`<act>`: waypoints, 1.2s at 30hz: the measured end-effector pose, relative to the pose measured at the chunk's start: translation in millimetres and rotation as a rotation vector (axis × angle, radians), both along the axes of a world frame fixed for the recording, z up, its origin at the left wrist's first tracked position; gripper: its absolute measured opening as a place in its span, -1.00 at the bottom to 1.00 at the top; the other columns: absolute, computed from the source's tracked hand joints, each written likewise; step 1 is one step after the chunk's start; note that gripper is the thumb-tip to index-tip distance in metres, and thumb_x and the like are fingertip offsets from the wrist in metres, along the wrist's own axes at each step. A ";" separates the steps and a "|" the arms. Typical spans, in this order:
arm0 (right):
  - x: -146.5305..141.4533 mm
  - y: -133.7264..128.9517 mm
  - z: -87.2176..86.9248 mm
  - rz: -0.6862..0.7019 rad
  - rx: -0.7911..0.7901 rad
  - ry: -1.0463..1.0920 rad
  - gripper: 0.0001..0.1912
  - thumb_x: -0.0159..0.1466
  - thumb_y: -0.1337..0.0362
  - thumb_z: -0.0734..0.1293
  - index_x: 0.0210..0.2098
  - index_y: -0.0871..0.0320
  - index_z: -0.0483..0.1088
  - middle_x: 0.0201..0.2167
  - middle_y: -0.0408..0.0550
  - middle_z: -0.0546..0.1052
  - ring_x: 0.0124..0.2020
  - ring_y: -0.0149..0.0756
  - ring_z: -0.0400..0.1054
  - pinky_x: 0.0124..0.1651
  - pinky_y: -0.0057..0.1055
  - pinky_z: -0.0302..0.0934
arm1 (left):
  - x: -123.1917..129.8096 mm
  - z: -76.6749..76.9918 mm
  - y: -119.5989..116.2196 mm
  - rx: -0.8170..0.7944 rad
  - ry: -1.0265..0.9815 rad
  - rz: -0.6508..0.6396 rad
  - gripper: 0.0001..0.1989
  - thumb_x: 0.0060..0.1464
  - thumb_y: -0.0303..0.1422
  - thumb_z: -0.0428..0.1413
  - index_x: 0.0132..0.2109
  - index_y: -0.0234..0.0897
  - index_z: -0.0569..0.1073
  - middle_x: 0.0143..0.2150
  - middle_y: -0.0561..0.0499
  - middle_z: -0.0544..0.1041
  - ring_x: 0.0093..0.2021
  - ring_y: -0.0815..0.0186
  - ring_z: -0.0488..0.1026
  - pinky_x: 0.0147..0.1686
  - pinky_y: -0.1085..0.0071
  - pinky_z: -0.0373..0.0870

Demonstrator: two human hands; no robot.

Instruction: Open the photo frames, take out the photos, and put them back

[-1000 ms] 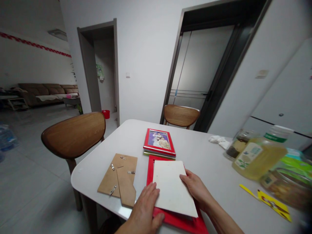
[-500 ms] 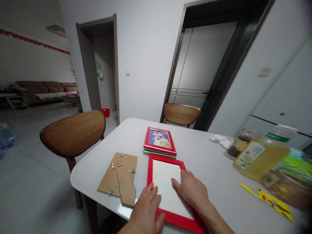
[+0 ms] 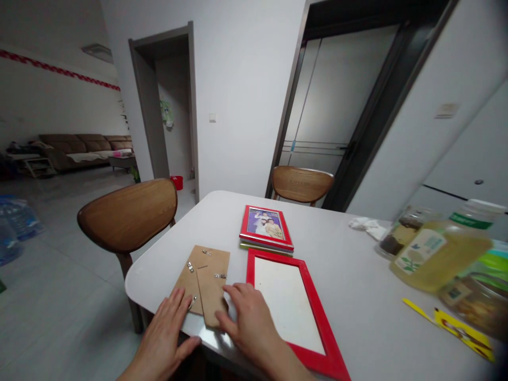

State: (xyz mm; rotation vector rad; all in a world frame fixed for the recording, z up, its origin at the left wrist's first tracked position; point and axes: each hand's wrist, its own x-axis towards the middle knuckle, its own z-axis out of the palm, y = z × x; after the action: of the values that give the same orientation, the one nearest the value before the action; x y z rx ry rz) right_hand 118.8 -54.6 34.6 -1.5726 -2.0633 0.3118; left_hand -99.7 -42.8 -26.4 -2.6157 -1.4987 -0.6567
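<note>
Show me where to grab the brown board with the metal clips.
I'd probably pinch the brown board by its two long edges, coming in from left and right: it looks thin and lies flat on the table, and the stand leg covers much of its middle.

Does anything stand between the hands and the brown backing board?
Nothing visible does: the left hand and right hand are at the near end of the brown backing board, with the red frame beside it.

No text, label or number can be read clearly
</note>
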 end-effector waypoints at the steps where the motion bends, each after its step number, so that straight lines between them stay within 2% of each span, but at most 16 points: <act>1: -14.3 1.4 -2.0 0.010 -0.008 -0.019 -0.61 0.01 0.14 0.25 -0.18 0.15 0.30 -0.25 0.03 0.36 -0.19 -0.16 0.18 -0.12 -0.21 0.06 | -2.8 -1.6 -2.9 0.016 0.013 -0.026 -0.35 -0.09 -0.16 0.08 0.14 -0.22 0.08 0.15 -0.19 0.13 0.11 0.05 0.11 -0.01 0.09 0.16; 3: -33.0 5.3 -7.1 0.004 -0.031 -0.028 -0.62 -0.06 0.18 0.29 -0.23 0.15 0.31 -0.25 0.03 0.34 -0.20 -0.14 0.17 -0.15 -0.19 0.07 | -6.0 -1.7 -6.7 0.040 0.003 -0.061 -0.36 -0.08 -0.18 0.08 0.14 -0.20 0.07 0.13 -0.17 0.18 0.09 0.08 0.15 -0.03 0.13 0.21; 5: -39.2 7.8 -10.8 0.008 -0.061 0.028 -0.62 -0.08 0.28 0.28 -0.23 0.16 0.30 -0.24 0.03 0.32 -0.19 -0.17 0.15 -0.16 -0.24 0.09 | -8.5 -0.8 -6.6 0.062 -0.045 -0.076 -0.43 -0.05 -0.22 0.07 0.12 -0.17 0.11 0.10 -0.13 0.23 0.06 0.13 0.20 -0.04 0.19 0.25; 8: -33.4 3.7 -9.5 0.055 -0.082 0.161 -0.56 -0.09 0.39 0.23 -0.16 0.17 0.26 -0.22 0.01 0.30 -0.16 -0.26 0.15 -0.10 -0.34 0.09 | -10.9 -0.2 -2.3 0.093 -0.127 -0.095 -0.48 -0.05 -0.21 0.07 0.08 -0.16 0.18 0.06 -0.11 0.29 0.03 0.15 0.25 -0.06 0.24 0.28; 11: -17.6 -9.8 -0.8 0.079 -0.061 0.201 -0.59 -0.07 0.41 0.21 -0.18 0.16 0.27 -0.18 0.01 0.29 -0.14 -0.28 0.17 -0.08 -0.34 0.11 | -3.2 5.7 0.0 0.108 -0.221 -0.113 -0.49 -0.04 -0.19 0.07 0.07 -0.16 0.18 0.05 -0.12 0.31 0.00 0.18 0.29 -0.08 0.29 0.31; 14: 8.9 -25.8 9.4 0.037 0.000 0.153 -0.61 -0.05 0.40 0.21 -0.18 0.14 0.28 -0.12 0.03 0.27 -0.08 -0.24 0.16 -0.03 -0.28 0.10 | 21.5 21.4 -1.6 0.104 -0.312 -0.204 -0.48 -0.04 -0.19 0.07 0.07 -0.18 0.17 0.07 -0.14 0.28 0.03 0.18 0.26 -0.06 0.30 0.29; 18: 59.3 -44.1 11.2 -0.087 0.064 0.042 -0.62 0.01 0.31 0.19 -0.13 0.12 0.29 -0.07 0.05 0.27 -0.04 -0.22 0.18 -0.02 -0.25 0.13 | 73.5 41.1 -4.5 0.017 -0.403 -0.353 -0.48 -0.06 -0.22 0.09 0.06 -0.24 0.18 0.10 -0.20 0.23 0.08 0.14 0.17 -0.01 0.23 0.22; 22: 103.1 -58.5 -1.4 -0.207 0.050 -0.033 -0.63 0.02 0.20 0.19 -0.19 0.16 0.35 -0.13 0.09 0.35 -0.10 -0.20 0.26 -0.07 -0.28 0.20 | 122.6 43.3 -3.3 -0.202 -0.378 -0.420 -0.43 -0.17 -0.30 0.18 0.02 -0.36 0.23 0.10 -0.29 0.20 0.10 0.09 0.14 0.03 0.17 0.16; 25: 119.8 -62.6 -11.0 -0.273 0.027 -0.052 -0.61 0.03 0.19 0.17 -0.19 0.21 0.37 -0.15 0.13 0.36 -0.12 -0.20 0.28 -0.07 -0.29 0.21 | 144.7 39.2 -0.7 -0.301 -0.354 -0.409 -0.42 -0.21 -0.36 0.20 0.01 -0.39 0.25 0.11 -0.30 0.19 0.10 0.10 0.14 0.04 0.16 0.14; 30: 124.8 -55.2 -26.4 -0.300 0.045 -0.100 -0.61 0.01 0.22 0.19 -0.18 0.20 0.37 -0.14 0.12 0.37 -0.10 -0.18 0.26 -0.05 -0.23 0.18 | 150.3 35.4 0.7 -0.376 -0.317 -0.334 -0.50 -0.19 -0.41 0.18 -0.03 -0.38 0.29 0.08 -0.25 0.25 0.07 0.11 0.18 0.08 0.07 0.01; 36: 117.9 -48.6 -36.8 -0.262 0.077 -0.132 -0.61 0.01 0.26 0.20 -0.16 0.20 0.36 -0.14 0.12 0.36 -0.12 -0.17 0.23 -0.06 -0.18 0.14 | 140.9 36.7 -1.0 -0.412 -0.295 -0.304 -0.61 -0.10 -0.46 0.09 -0.06 -0.40 0.31 0.07 -0.22 0.26 0.10 0.16 0.14 0.08 0.13 0.04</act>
State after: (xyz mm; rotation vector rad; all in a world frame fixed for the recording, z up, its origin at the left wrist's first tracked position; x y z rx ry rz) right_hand 236.6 -103.2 -2.2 -1.8317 -1.9086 0.0332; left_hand 41.2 -43.8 10.3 -3.2260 -1.4466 -0.8742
